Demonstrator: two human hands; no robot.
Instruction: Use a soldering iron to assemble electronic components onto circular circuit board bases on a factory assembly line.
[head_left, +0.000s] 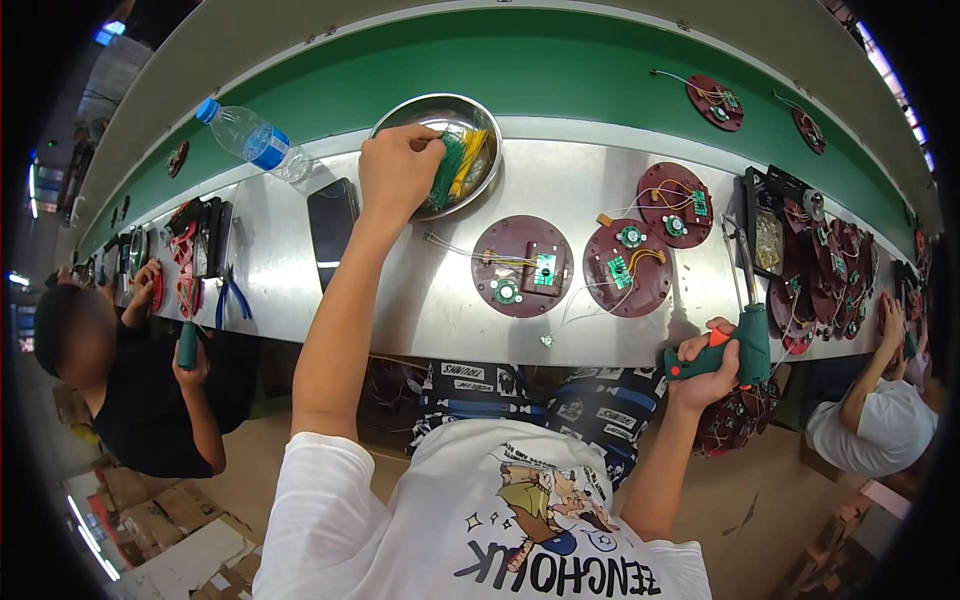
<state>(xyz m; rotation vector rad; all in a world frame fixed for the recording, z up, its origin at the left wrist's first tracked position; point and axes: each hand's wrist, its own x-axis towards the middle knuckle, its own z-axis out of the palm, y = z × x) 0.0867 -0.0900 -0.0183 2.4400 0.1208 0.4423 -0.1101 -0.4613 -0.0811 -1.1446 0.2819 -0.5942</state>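
My left hand reaches over the rim of a round metal bowl, its fingers pinched at the bundle of green wires inside. Beside these lie yellow wires. My right hand is wrapped round the handle of a green soldering gun with a red trigger; its metal tip points up and away from me. Between my hands, a dark red round disc with a green circuit board and thin wires lies on the metal bench. Two similar discs, one nearer and another farther, overlap to its right.
A black phone and a tipped water bottle lie left of the bowl. Blue-handled pliers are farther left. Many discs pile up at the right beside a black tray. Co-workers sit on both sides.
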